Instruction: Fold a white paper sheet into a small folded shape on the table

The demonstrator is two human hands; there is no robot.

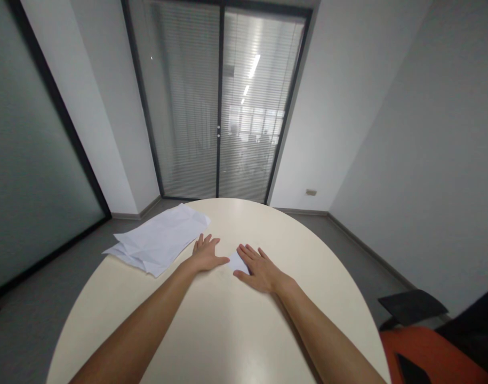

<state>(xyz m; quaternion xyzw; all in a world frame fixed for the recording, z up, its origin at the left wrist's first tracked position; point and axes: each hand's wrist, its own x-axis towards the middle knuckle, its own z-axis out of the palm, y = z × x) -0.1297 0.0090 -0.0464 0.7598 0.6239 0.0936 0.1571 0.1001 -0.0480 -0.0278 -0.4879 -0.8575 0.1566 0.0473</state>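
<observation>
A small piece of white paper (238,262) lies on the pale round table (212,330), partly covered by my right hand (260,269). That hand rests flat on it with the fingers stretched out. To the left, my left hand (207,254) is spread, its thumb reaching toward the paper's left edge; I cannot tell whether it touches. Beside the left hand, several large creased sheets of white paper (159,237) lie in a loose pile and overhang the table's left edge.
At the lower right stands an orange chair (431,352) with a black armrest (414,308), close to the table's edge. Beyond the table is a glazed partition with blinds (191,117). White walls (340,96) flank it, with a socket plate (311,192) low down.
</observation>
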